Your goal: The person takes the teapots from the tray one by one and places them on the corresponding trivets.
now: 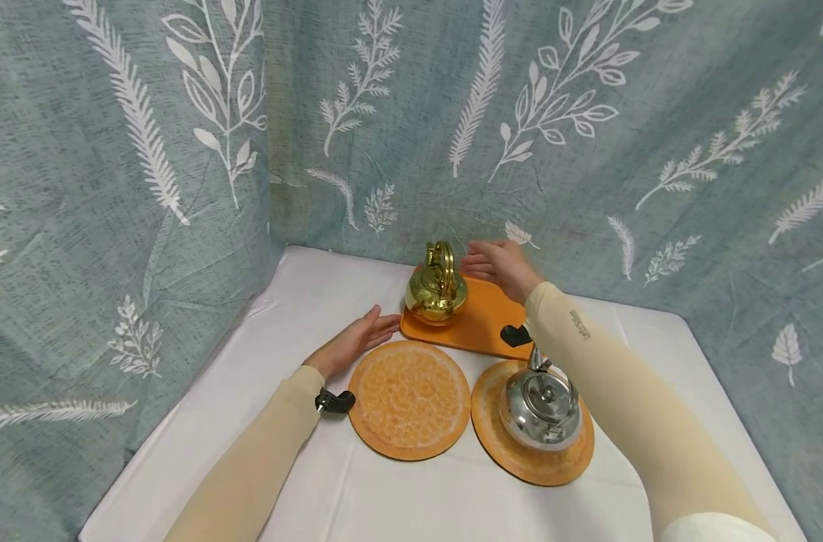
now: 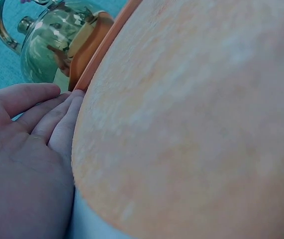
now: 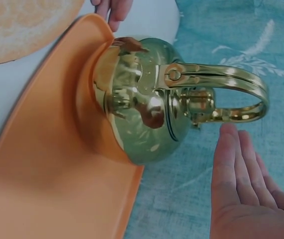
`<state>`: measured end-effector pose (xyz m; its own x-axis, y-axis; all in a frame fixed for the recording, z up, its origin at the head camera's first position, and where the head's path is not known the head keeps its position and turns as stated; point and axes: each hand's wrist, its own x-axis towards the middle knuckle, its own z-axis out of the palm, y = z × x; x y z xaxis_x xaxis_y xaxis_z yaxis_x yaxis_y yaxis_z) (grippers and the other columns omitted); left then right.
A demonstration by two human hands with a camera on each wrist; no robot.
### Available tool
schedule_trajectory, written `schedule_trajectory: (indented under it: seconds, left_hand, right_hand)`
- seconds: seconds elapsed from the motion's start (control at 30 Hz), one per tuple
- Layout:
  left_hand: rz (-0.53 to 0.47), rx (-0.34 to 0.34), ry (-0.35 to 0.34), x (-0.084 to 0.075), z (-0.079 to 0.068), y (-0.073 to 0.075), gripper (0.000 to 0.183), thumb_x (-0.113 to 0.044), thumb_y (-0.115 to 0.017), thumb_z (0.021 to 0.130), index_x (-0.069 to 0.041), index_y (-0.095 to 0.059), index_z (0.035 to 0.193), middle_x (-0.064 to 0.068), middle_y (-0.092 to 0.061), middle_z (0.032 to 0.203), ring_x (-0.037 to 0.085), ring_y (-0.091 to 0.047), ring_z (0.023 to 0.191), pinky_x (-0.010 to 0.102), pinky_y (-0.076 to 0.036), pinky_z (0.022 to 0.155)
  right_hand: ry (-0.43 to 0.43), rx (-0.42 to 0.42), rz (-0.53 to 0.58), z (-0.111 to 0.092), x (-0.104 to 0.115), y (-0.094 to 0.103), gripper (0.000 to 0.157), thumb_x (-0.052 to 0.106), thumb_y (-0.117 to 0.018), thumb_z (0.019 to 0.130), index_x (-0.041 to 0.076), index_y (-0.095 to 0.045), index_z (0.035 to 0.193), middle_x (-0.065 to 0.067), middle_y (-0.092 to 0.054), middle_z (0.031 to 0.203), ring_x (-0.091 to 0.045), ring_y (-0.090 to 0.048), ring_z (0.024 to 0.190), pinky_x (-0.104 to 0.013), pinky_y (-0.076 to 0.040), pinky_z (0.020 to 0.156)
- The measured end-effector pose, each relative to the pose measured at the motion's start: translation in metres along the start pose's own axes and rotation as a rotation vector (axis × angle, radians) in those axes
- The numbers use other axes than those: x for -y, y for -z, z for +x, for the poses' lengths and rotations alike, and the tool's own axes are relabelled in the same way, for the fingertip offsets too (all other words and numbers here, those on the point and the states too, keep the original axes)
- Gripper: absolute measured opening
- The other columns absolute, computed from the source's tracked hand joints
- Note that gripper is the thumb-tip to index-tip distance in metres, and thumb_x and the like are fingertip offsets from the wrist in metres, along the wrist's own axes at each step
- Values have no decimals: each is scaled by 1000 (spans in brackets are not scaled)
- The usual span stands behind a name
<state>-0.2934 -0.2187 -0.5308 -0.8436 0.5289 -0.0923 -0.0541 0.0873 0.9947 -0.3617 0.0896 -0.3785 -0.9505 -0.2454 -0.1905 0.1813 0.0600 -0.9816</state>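
Observation:
A shiny gold kettle [image 1: 437,301] stands upright on the left part of an orange tray [image 1: 486,324], its arched handle raised. My left hand [image 1: 358,344] has its fingers straight, with the fingertips at the tray's left front corner. In the left wrist view those fingertips seem to touch the rim, though contact is hard to tell. My right hand [image 1: 502,267] hovers above the tray's back edge, to the right of the kettle. Seen from the right wrist, its straight fingers [image 3: 225,164] point at the handle [image 3: 231,74] and hold nothing.
Two round orange-patterned placemats lie in front of the tray: a bare left placemat [image 1: 409,399] and a right placemat [image 1: 492,444] bearing a silver kettle [image 1: 541,410]. The right forearm passes close beside that kettle. A blue-green leaf-patterned curtain [image 1: 411,120] rises behind the white table [image 1: 343,282].

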Motion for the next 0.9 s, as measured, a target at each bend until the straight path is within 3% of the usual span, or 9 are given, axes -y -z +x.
schedule_trajectory:
  seconds: [0.2, 0.43, 0.73, 0.9]
  left_hand:
    - [-8, 18, -6, 0, -1, 0, 108, -82, -26, 106, 4, -23, 170, 23, -28, 174, 35, -27, 162, 45, -21, 133]
    - [-9, 17, -4, 2, 0, 2, 108, -83, -27, 105, 3, -24, 171, 22, -28, 174, 35, -28, 161, 45, -21, 133]
    - [-18, 26, -10, 0, 0, 3, 109, -83, -28, 105, 4, -23, 170, 23, -27, 175, 36, -27, 161, 45, -21, 133]
    - [-16, 30, -20, 2, 0, 3, 108, -82, -26, 106, 6, -22, 170, 25, -27, 174, 38, -27, 161, 47, -20, 133]
  right_hand:
    - [-25, -2, 2, 6, -3, -7, 52, 21, -55, 116, -6, -46, 160, -35, -57, 148, -42, -62, 134, -47, -48, 118]
    - [-46, -8, -6, 12, -3, -16, 55, 24, -60, 114, -9, -49, 157, -30, -62, 143, -22, -75, 103, -47, -48, 118]
    - [-78, -28, -12, 19, -3, -22, 48, 26, -64, 113, -8, -60, 146, -10, -70, 107, -14, -72, 84, -48, -51, 115]
    - [-108, -39, -31, 22, -6, -26, 43, 30, -67, 111, -6, -63, 136, -6, -67, 102, -12, -67, 79, -41, -57, 108]
